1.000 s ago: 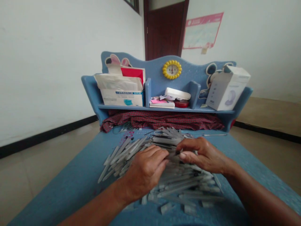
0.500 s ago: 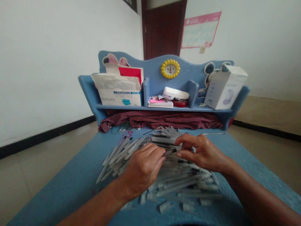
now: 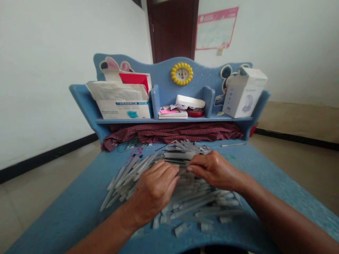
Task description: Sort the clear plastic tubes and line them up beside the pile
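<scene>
A wide heap of translucent whitish pen parts [image 3: 185, 204], mostly barrels with some black tips or plugs, lies on the blue desk [image 3: 63, 211]. Over its middle, my left hand [image 3: 156, 183] is closed, thumb and fingers pinched on what looks like a slim pen, mostly hidden by the fingers. Just to the right, my right hand [image 3: 214, 171] is closed in a pinch, its fingertips a small gap from the left ones. What those right fingertips hold is too small to make out. Several short clear pen caps [image 3: 181, 229] lie at the near edge of the heap.
Behind the heap, a checked red cloth [image 3: 169, 132] is stuffed under a blue shelf [image 3: 169, 121]. On the shelf are a mask box [image 3: 124, 109], a stack of papers [image 3: 172, 114], a red round case [image 3: 195, 113] and a white carton [image 3: 245, 93]. A thin rod [image 3: 233, 144] lies back right.
My right hand has moved left toward my left hand, and its parted fingers have closed into a pinch. My left hand stays closed. The whole view has shifted slightly.
</scene>
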Demonstrator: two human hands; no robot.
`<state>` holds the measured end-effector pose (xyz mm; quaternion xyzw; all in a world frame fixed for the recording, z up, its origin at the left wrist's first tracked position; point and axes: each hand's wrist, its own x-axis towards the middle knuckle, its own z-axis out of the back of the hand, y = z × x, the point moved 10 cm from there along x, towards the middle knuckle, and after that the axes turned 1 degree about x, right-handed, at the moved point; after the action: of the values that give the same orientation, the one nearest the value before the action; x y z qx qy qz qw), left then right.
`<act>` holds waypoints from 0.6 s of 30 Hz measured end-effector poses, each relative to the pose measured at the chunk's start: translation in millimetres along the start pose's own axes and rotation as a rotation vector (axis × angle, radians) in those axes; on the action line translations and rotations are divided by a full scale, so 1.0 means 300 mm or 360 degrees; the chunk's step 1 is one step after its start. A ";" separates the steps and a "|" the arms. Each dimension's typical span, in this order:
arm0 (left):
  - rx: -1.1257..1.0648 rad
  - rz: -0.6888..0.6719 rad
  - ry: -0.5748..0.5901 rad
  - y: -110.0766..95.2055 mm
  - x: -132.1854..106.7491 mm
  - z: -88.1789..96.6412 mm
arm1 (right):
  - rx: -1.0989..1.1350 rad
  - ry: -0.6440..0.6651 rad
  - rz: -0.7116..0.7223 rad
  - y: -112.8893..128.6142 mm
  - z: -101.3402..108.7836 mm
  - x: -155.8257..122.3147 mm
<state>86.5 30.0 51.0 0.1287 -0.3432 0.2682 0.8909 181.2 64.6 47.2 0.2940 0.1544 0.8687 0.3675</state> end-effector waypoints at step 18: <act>0.0309 -0.0142 -0.0088 -0.036 0.000 0.018 | 0.0539 0.0063 -0.0432 -0.061 -0.071 0.003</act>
<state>89.7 18.7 54.5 0.2369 -0.3341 0.2567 0.8754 177.3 76.7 22.2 0.3109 0.3437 0.7785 0.4233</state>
